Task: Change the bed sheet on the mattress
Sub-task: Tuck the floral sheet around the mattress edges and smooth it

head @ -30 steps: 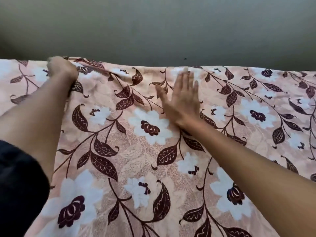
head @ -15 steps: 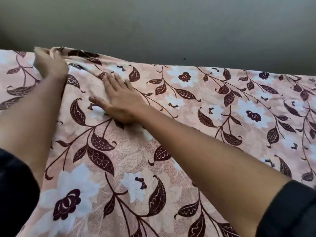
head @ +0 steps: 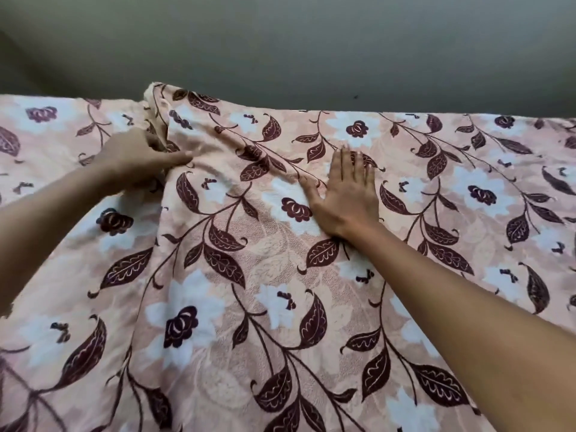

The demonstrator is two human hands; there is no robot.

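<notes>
Near field: bed sheet (head: 237,322) (peach ground, white flowers, maroon leaves and vines) fills the lower frame, spread out and mostly flat. Both bare forearms enter from the near corners and reach away over it.

Mid field, right of centre: right hand (head: 346,198) lies palm down on the sheet. Fingers straight and together, pointing away; thumb splayed to the left. Nothing grasped, flat contact only. A shallow crease runs from beside the thumb up and to the left.

Mid field, left: left hand (head: 137,160), slightly blurred. Thumb extends to the right on top of the cloth; fingers disappear behind a bunched fold (head: 159,120) of the same sheet, so the hand grips the sheet at that fold. The two hands are well apart.

Farther: the fold rises into a peak above the surrounding fabric line, tilted toward the left hand. Elsewhere the sheet's far edge runs level.

Far field: plain grey-green wall (head: 280,42), directly behind the sheet's far edge.
</notes>
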